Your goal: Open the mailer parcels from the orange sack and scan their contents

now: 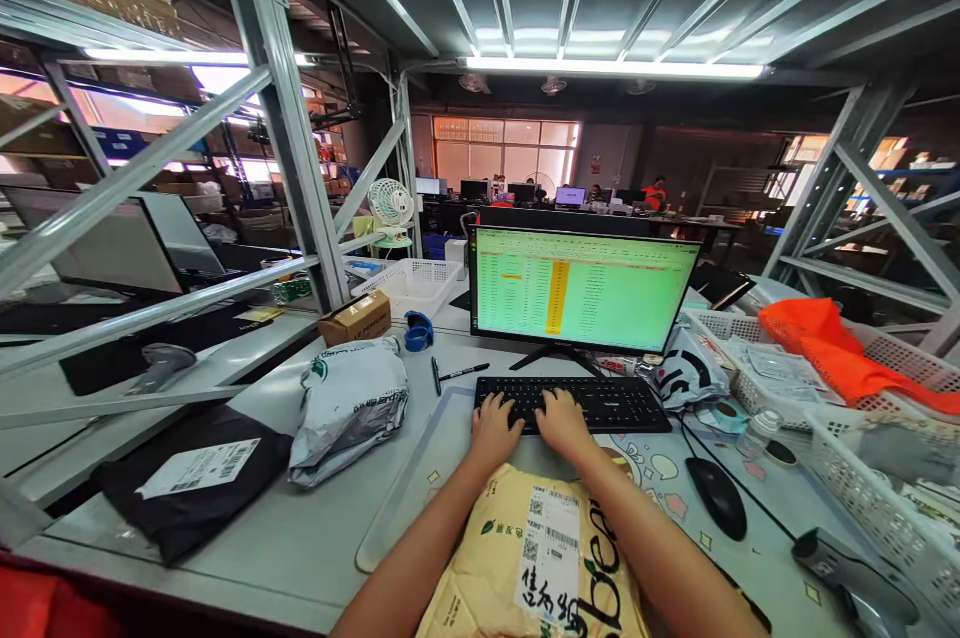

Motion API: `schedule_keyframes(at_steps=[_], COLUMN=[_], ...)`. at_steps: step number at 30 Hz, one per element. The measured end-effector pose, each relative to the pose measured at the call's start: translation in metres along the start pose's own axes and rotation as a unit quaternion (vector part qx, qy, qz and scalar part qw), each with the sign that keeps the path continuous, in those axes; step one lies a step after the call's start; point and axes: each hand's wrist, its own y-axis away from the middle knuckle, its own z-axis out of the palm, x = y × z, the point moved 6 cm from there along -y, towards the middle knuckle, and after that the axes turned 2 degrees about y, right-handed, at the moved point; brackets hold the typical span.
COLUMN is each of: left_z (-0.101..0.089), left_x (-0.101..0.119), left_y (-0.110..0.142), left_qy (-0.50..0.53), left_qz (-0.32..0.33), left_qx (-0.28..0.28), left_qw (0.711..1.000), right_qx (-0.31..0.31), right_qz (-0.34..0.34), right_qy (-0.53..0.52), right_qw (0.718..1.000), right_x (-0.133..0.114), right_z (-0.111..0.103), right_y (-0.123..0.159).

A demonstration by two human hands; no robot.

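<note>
Both my hands rest on a black keyboard (600,401) in front of a monitor (581,290) that shows a green spreadsheet. My left hand (493,426) lies on the keyboard's left end, fingers spread on the keys. My right hand (562,418) sits beside it, fingers spread too. Neither hand holds anything. A yellow parcel (525,568) with a white printed label lies between my forearms at the desk's near edge.
A grey mailer bag (349,408) and a black bag with a label (191,478) lie at left. A black mouse (716,496) and a barcode scanner (855,573) sit at right, with white baskets (885,508) and orange cloth (832,343). Steel rack posts (289,133) flank the desk.
</note>
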Motion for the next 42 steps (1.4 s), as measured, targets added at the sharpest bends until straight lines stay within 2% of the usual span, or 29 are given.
schedule_keyframes(at_steps=[5, 10, 15, 20, 26, 30, 33, 37, 42], left_z=[0.011, 0.013, 0.012, 0.008, 0.009, 0.013, 0.016, 0.017, 0.018], left_x=[-0.002, -0.003, -0.004, 0.000, 0.001, -0.006, -0.009, -0.010, -0.012], left_y=[0.003, 0.002, 0.003, 0.003, 0.003, 0.002, 0.002, 0.002, -0.001], left_qy=[-0.042, -0.055, -0.064, -0.069, -0.066, -0.062, -0.062, -0.067, -0.077], left_qz=[0.025, 0.033, 0.028, 0.028, 0.035, 0.030, 0.034, 0.037, 0.040], left_qx=[-0.010, -0.008, 0.002, 0.003, 0.013, 0.023, 0.019, 0.013, 0.009], left_qw=[0.999, 0.998, 0.998, 0.997, 0.997, 0.997, 0.997, 0.997, 0.996], right_qx=[-0.009, 0.005, 0.030, 0.052, 0.045, 0.066, 0.056, 0.035, 0.020], right_qz=[0.012, 0.036, 0.046, 0.019, -0.011, 0.059, 0.120, 0.146, 0.160], right_qy=[0.009, 0.017, 0.011, -0.001, -0.015, -0.012, -0.018, -0.033, -0.054], right_qw=[1.000, 0.999, 0.998, 0.998, 0.999, 0.996, 0.991, 0.988, 0.985], right_x=[-0.022, -0.020, -0.016, -0.019, -0.023, -0.006, 0.014, 0.029, 0.036], right_z=[0.028, 0.047, 0.049, 0.044, 0.041, 0.036, 0.035, 0.037, 0.039], right_y=[-0.011, -0.007, -0.007, -0.007, -0.004, -0.009, -0.018, -0.027, -0.031])
